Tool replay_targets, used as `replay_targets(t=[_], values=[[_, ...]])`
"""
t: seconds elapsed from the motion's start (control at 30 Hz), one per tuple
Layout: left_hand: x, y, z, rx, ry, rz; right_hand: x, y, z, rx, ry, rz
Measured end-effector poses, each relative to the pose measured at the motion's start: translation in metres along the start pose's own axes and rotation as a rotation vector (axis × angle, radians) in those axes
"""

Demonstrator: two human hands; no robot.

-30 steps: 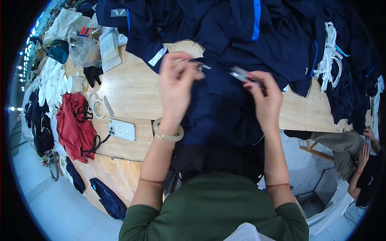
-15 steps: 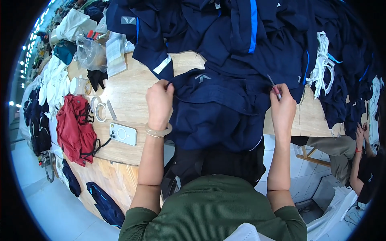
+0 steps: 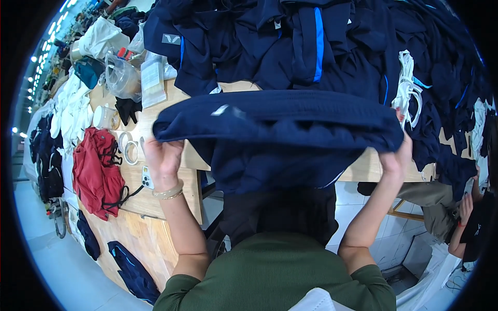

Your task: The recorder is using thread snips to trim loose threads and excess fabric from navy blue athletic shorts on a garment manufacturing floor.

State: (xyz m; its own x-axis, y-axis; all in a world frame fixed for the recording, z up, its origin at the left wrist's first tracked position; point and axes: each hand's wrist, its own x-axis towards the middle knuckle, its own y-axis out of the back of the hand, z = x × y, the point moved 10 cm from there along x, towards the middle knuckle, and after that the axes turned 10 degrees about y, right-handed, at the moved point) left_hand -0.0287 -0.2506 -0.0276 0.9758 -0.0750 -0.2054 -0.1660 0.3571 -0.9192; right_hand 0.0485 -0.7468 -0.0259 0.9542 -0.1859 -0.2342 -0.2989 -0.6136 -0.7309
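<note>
A dark navy garment (image 3: pixel 290 111) with a ribbed, elastic-looking waistband is stretched wide between my hands, over the near edge of the table. A small pale mark sits left of the band's middle, and the rest of the cloth (image 3: pixel 264 166) hangs toward my lap. My left hand (image 3: pixel 165 161), with a pale bangle at the wrist, is closed on the band's left end. On its right end, my right hand (image 3: pixel 395 155) has a grip too. Cloth hides most of the fingers. A small red bit (image 3: pixel 400 115) shows above the right hand; I cannot tell what it is.
Navy garments (image 3: pixel 249 46) are heaped across the far table, with white strips (image 3: pixel 407 85) on the right. To the left lie a red garment (image 3: pixel 97 173), tape rolls (image 3: pixel 130 152), a phone (image 3: pixel 147 177) and plastic bags (image 3: pixel 122 78). A co-worker's hand (image 3: pixel 466 208) is at far right.
Both hands have moved apart, pulling the waistband wide and lifting it. The thin pointed tool with a reddish grip, seen in my right hand before, no longer shows clearly.
</note>
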Motion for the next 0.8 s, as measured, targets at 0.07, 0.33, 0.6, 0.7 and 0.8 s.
replay_targets(t=[0.07,0.33,0.6,0.7,0.8], values=[[-0.012,0.005,0.021,0.166,-0.149,0.190,-0.013,-0.029,-0.022,0.050,0.026,-0.242],[0.021,0.113,-0.036,0.350,0.022,0.481,0.037,0.068,0.063,-0.216,0.102,0.039],[0.055,0.109,-0.058,0.388,0.113,0.390,0.037,0.068,0.067,-0.299,0.140,-0.012],[0.055,0.113,-0.057,0.413,0.109,0.484,0.036,0.063,0.068,-0.352,0.160,0.063],[0.044,0.109,-0.054,-0.011,0.158,0.423,0.012,0.034,0.062,-0.214,-0.040,0.079]])
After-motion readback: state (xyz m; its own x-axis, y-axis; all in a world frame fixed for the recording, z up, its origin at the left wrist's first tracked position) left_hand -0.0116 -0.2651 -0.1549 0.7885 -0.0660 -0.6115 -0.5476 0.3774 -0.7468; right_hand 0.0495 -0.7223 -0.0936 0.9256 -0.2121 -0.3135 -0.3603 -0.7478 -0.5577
